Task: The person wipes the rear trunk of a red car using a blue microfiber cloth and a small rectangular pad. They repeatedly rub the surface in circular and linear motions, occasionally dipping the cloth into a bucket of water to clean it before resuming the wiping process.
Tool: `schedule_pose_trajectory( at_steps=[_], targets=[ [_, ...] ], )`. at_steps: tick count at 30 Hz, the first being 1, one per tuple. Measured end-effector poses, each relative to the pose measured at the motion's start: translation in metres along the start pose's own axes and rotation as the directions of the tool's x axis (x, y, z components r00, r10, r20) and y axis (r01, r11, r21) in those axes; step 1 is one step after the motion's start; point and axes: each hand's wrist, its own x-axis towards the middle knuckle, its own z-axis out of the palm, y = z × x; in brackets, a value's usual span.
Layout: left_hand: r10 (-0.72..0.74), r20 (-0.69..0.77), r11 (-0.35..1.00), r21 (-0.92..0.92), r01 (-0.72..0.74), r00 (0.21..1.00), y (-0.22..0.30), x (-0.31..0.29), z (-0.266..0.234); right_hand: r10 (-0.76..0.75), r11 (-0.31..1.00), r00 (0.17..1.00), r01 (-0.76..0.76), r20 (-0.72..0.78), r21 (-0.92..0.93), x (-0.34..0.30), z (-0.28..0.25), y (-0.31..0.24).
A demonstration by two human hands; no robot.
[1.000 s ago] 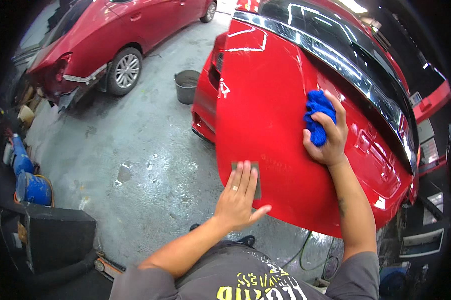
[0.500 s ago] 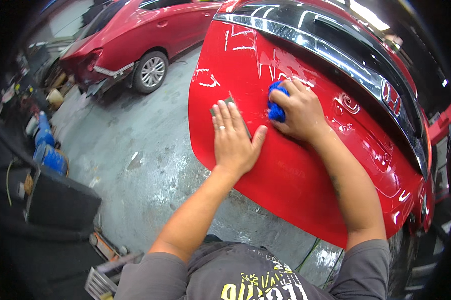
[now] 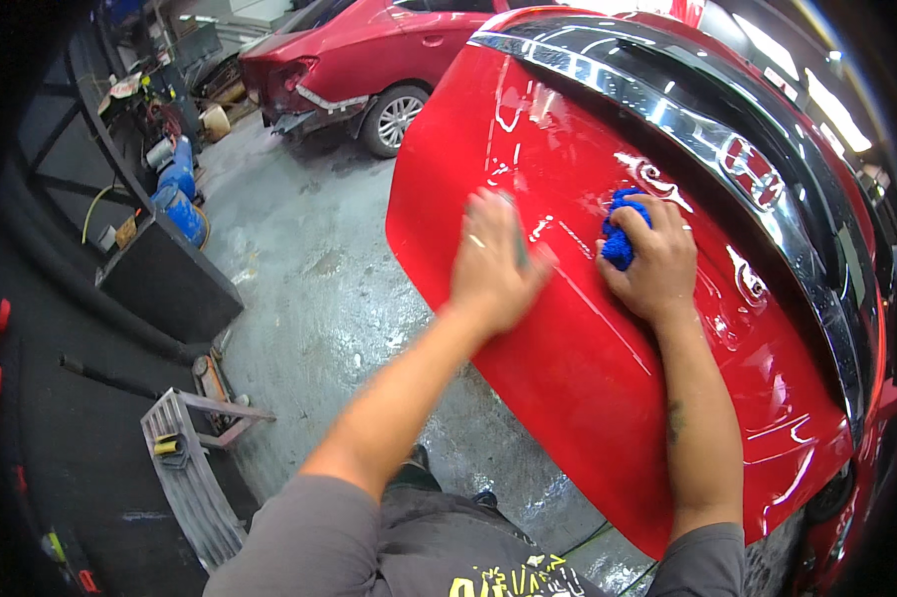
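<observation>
A raised, glossy red car tailgate (image 3: 568, 368) spreads out in front of me, with wet streaks on its paint. My left hand (image 3: 490, 267), smeared by motion, lies nearly flat on the panel's left part. Beneath its fingers it holds a grey-green sheet that looks like sandpaper (image 3: 520, 245), mostly covered by the hand. To the right, my right hand (image 3: 664, 257) grips a bunched blue fluffy cloth (image 3: 620, 245) against the same panel, below the chrome trim (image 3: 657, 95). The fingers curl around the cloth's right side.
Another red car (image 3: 359, 55), its rear bumper off, stands beyond at the far left. Blue containers (image 3: 178, 211) and a black box (image 3: 170, 284) sit on the left. Nearer, a grey slatted bench (image 3: 195, 488) carries small items. The grey floor (image 3: 319, 298) looks wet.
The view has shifted left and down. My right hand with the blue cloth is now closer to the panel's raised emblem area. My left hand and its sheet have slid across the paint.
</observation>
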Motion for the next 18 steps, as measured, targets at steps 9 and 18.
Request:
schedule_pose_trajectory(
  at_steps=[9,18],
  targets=[
    [-0.024,0.086,0.971,-0.235,0.043,0.996,0.110,-0.113,-0.011,0.027,0.999,1.000,-0.027,0.001,0.032,-0.005,0.004,0.009],
    [-0.656,0.089,0.711,-0.258,0.654,0.749,-0.114,0.013,0.006,-0.029,0.997,0.998,0.034,-0.061,0.074,0.015,0.007,-0.011]
  ],
)
